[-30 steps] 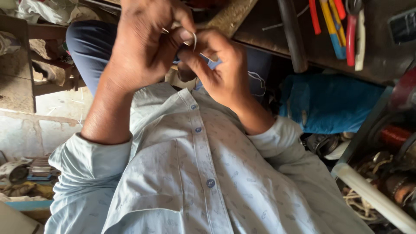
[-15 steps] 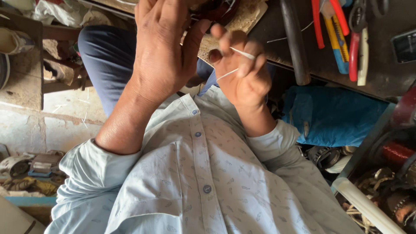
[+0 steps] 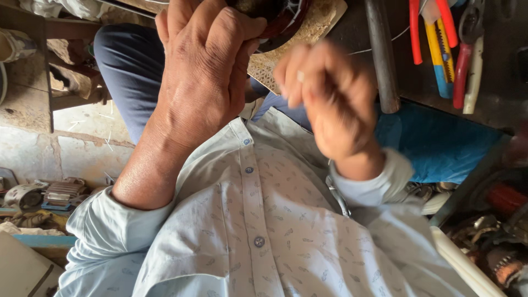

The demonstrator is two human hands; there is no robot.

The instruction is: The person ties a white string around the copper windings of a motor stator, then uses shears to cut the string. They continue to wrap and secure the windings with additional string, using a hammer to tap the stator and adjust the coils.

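My left hand (image 3: 203,71) is raised in front of me, its fingers curled around the edge of a dark red round part (image 3: 280,19) at the top of the view. Most of that part is hidden behind the hand. My right hand (image 3: 330,102) is beside it, to the right, blurred by motion. Its fingers are closed in a pinch, and a thin pale wire (image 3: 379,47) runs from them toward the bench. My light blue buttoned shirt (image 3: 258,231) fills the lower half of the view.
A woven mat (image 3: 313,30) lies under the round part. On the dark bench at right are a metal bar (image 3: 382,60), red-handled pliers (image 3: 415,33), a yellow and blue cutter (image 3: 440,55) and another red tool (image 3: 462,71). Blue cloth (image 3: 440,146) lies below them. Motor parts (image 3: 33,192) sit lower left.
Both hands have come closer to the camera. My right hand has swung right and down, away from the left, and is now blurred. The left hand has closed around the round part.
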